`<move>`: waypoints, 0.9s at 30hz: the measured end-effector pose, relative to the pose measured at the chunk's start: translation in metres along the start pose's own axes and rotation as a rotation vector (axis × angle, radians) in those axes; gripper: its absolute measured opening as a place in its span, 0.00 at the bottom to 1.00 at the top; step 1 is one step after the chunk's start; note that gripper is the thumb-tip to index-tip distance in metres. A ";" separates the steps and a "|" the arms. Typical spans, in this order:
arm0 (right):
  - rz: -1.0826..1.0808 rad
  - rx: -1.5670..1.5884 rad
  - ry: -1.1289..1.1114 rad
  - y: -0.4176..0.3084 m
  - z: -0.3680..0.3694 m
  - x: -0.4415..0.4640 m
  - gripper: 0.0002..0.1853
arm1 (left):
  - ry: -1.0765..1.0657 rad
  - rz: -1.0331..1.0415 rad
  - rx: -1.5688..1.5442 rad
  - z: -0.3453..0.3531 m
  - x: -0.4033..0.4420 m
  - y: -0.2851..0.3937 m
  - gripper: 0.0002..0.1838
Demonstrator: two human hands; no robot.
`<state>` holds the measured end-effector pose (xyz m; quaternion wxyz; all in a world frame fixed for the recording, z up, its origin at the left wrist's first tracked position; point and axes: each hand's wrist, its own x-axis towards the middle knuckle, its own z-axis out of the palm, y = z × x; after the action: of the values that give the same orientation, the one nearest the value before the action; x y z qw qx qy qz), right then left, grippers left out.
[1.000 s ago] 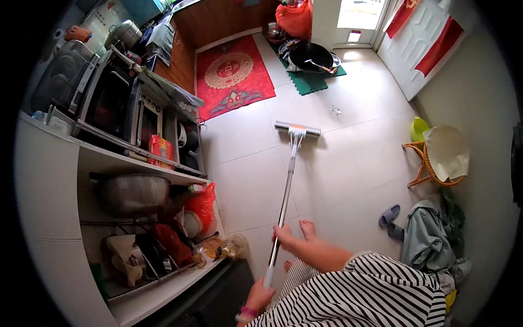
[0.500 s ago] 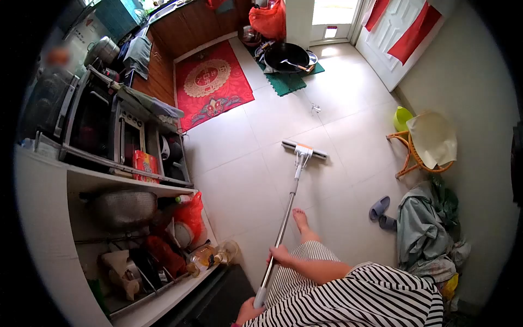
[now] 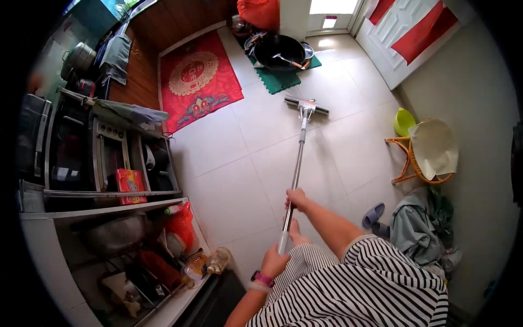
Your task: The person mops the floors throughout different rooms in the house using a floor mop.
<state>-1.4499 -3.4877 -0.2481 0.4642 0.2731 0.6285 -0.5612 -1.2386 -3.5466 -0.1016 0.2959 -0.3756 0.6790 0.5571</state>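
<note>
A sponge mop (image 3: 298, 158) with a long metal pole slants away from me across the pale tiles. Wrapped round the grey grip at its near end is my left hand (image 3: 275, 262), with a band and a watch on the wrist. Higher up, my right hand (image 3: 296, 200) closes round the bare pole. The mop head (image 3: 306, 106) lies on the floor beyond my foot, a short way in front of a green mat (image 3: 279, 80).
A black wok (image 3: 279, 52) with a spatula sits at the back. A red rug (image 3: 199, 82) lies back left. Shelves (image 3: 122, 210) with bottles (image 3: 219, 260) line the left. On the right are a rattan chair (image 3: 433, 150), a slipper (image 3: 373, 215) and piled grey cloth (image 3: 414, 226).
Both hands have moved forward with the pole, and the mop head has slid farther away over the tiles, closer to the green mat. My view has shifted slightly.
</note>
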 end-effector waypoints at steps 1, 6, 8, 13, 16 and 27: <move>-0.024 0.025 -0.006 0.013 0.005 -0.008 0.09 | 0.046 0.052 0.049 -0.004 -0.018 -0.003 0.20; 0.112 -0.108 -0.270 0.125 0.035 -0.108 0.13 | -0.075 -0.300 0.037 -0.029 -0.132 -0.096 0.28; 0.353 -0.069 -0.406 0.165 0.051 -0.154 0.14 | -0.117 -0.412 0.011 -0.037 -0.173 -0.119 0.28; 0.426 -0.149 -0.346 0.198 0.060 -0.173 0.10 | -0.116 -0.526 0.021 -0.038 -0.194 -0.118 0.27; 0.351 -0.004 -0.359 0.161 0.039 -0.138 0.08 | -0.112 -0.528 0.040 -0.029 -0.169 -0.105 0.26; 0.132 -0.064 -0.168 -0.012 0.001 -0.028 0.07 | 0.063 -0.063 -0.036 -0.013 -0.047 0.026 0.19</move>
<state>-1.4485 -3.4861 -0.2176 0.5597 0.2511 0.5855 -0.5300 -1.2348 -3.5481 -0.0468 0.2852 -0.4195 0.6656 0.5474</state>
